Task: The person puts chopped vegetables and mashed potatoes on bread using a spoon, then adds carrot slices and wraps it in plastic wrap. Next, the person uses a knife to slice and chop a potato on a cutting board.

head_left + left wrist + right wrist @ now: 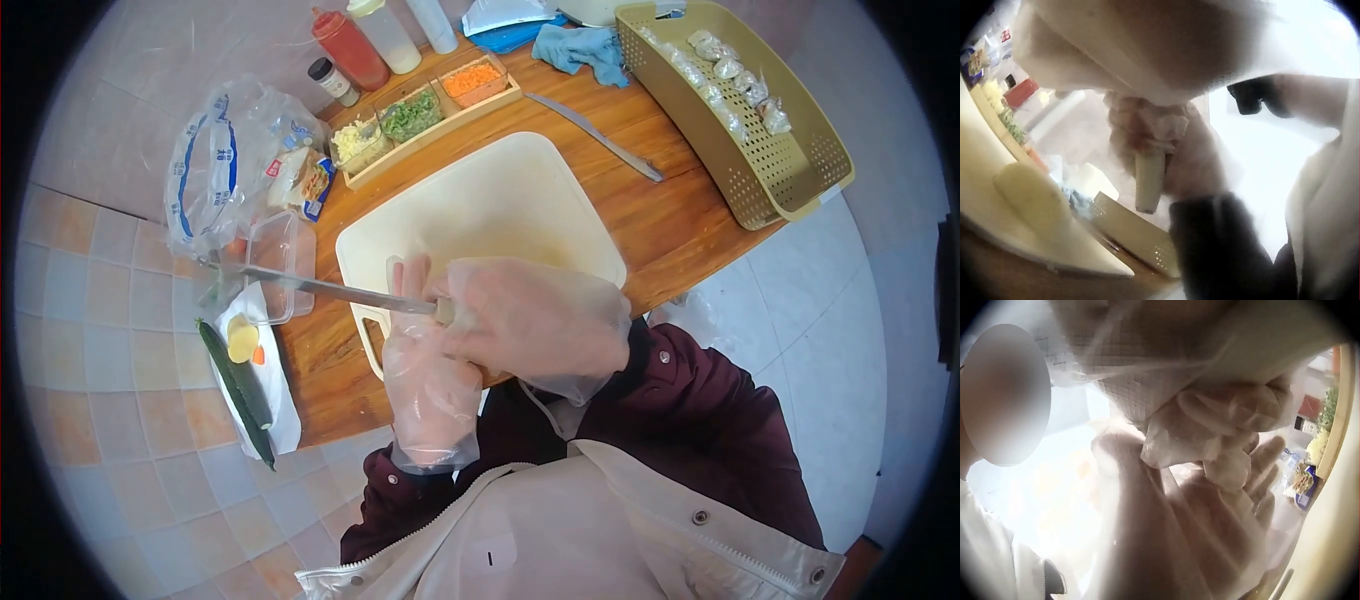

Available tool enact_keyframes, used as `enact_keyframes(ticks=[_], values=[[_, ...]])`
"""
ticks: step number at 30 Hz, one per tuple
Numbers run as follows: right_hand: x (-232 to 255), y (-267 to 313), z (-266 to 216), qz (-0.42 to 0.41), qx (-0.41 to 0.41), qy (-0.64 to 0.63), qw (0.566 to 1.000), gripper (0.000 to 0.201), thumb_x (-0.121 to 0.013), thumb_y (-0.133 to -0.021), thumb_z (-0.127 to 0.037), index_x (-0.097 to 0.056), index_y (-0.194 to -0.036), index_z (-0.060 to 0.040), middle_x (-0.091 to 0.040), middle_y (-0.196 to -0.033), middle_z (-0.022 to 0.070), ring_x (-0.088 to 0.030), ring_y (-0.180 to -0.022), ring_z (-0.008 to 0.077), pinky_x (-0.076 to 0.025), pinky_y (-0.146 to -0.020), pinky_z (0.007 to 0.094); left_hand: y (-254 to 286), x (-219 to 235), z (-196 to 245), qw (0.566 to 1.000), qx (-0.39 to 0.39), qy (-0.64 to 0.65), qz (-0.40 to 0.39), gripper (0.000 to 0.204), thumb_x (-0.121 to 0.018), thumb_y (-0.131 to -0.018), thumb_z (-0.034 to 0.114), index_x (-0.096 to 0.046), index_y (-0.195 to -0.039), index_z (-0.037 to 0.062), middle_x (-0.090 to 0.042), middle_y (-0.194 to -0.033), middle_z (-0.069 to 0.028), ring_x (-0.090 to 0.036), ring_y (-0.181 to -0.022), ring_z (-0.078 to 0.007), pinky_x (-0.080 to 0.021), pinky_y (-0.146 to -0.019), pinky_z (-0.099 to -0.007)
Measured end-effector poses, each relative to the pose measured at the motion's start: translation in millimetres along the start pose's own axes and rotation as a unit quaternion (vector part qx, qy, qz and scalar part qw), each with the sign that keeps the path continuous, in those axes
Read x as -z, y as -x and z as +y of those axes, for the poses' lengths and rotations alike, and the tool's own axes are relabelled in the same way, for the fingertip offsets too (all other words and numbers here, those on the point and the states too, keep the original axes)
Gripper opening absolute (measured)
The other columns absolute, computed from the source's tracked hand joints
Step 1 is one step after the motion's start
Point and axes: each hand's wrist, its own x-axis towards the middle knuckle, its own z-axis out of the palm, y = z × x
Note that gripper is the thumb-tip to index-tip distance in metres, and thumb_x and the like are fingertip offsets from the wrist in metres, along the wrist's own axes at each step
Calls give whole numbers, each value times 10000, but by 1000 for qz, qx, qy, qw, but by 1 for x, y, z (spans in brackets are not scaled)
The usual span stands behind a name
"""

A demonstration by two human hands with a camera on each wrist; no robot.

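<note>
Both hands wear loose clear plastic gloves and meet above the near edge of a cream cutting board [480, 190]. The right hand [545, 325] grips a knife [340, 291] whose blade points left across the left hand. In the left wrist view, the knife's pale handle [1149, 181] sticks out of the right hand [1179, 150]. The left hand [432, 385] is upright, its fingers extended toward the board; the right wrist view shows the left hand [1200, 519] with spread fingers [1264, 464] against the right hand [1229, 419]. Glove folds hide the exact contact.
Behind the board are a wooden tray [432, 120] of chopped foods, bottles [350, 50] and a second knife [595, 135]. A perforated basket [740, 130] with wrapped pieces stands at right. At left lie a plastic bag [215, 170], a clear container [280, 265] and a cucumber [235, 385].
</note>
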Motion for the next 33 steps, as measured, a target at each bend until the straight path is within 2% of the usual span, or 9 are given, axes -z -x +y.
enact_keyframes(ticks=[4,8,14,16,20,22,25,27,33], values=[[-16,3,5,4,-17,-52,998,351,-652,-1004,-317,-649,-957,30,-655,-842,254,-659,-839,445,-518,-776,503,10,-8,3,992,120,-42,4,385,-639,-943,266,-660,-1211,-10,-672,-1066,-201,-673,-975,-376,-544,-793,-426],[25,22,-10,-86,-96,-25,991,355,-627,-1018,-326,-655,-1021,28,-661,-822,245,-665,-819,450,-535,-761,487,5,-7,-7,985,-28,-114,125,288,-654,-908,266,-575,-817,4,-573,-811,-202,-552,-757,-437,-450,-706,-528],[61,73,-14,11,-303,118,946,497,-547,-1059,-307,-525,-1439,12,-680,-1013,263,-680,-893,442,-549,-769,488,26,6,-44,991,115,-43,56,440,-519,-1116,283,-546,-795,-16,-553,-793,-145,-542,-781,-277,-414,-705,-449],[67,88,-9,-28,-265,136,954,598,-572,-1059,-177,-397,-1618,-57,-676,-1281,253,-712,-1028,376,-570,-907,417,41,6,-54,988,123,-82,36,456,-505,-1130,316,-549,-813,-8,-576,-816,-124,-540,-782,-240,-425,-706,-420],[64,98,8,-76,-220,65,970,638,-546,-1029,-52,-374,-1642,-80,-618,-1399,262,-692,-1097,386,-562,-937,425,44,-9,-46,967,134,217,-3,183,-668,-1027,175,-712,-1079,5,-680,-1001,-148,-630,-834,-314,-524,-774,-369],[61,96,8,-100,-200,154,963,666,-558,-1010,-11,-376,-1645,-95,-674,-1238,249,-709,-971,371,-584,-856,427,35,-12,-46,964,92,245,-51,203,-730,-992,168,-726,-1129,19,-701,-1062,-140,-654,-853,-297,-541,-787,-339],[61,83,0,-154,-155,273,937,741,-611,-943,-59,-362,-1641,-65,-611,-813,134,-683,-717,309,-578,-652,422,20,-13,-56,977,-133,17,-165,290,-799,-908,59,-693,-1176,21,-644,-1280,-130,-661,-1123,-281,-541,-941,-375],[64,74,-5,-189,-157,298,922,752,-617,-936,-63,-363,-1643,-64,-605,-805,118,-668,-682,271,-563,-599,399,5,-15,-49,956,-277,-40,-83,466,-859,-801,10,-710,-1237,80,-609,-1374,-131,-661,-1162,-356,-571,-916,-432],[55,70,-3,-125,-147,327,925,787,-717,-781,40,-590,-1533,-152,-553,-666,87,-572,-507,206,-531,-464,360,-17,-22,-46,967,-241,29,-72,577,-898,-676,12,-730,-1227,51,-688,-1186,-136,-709,-1007,-368,-626,-764,-449]])
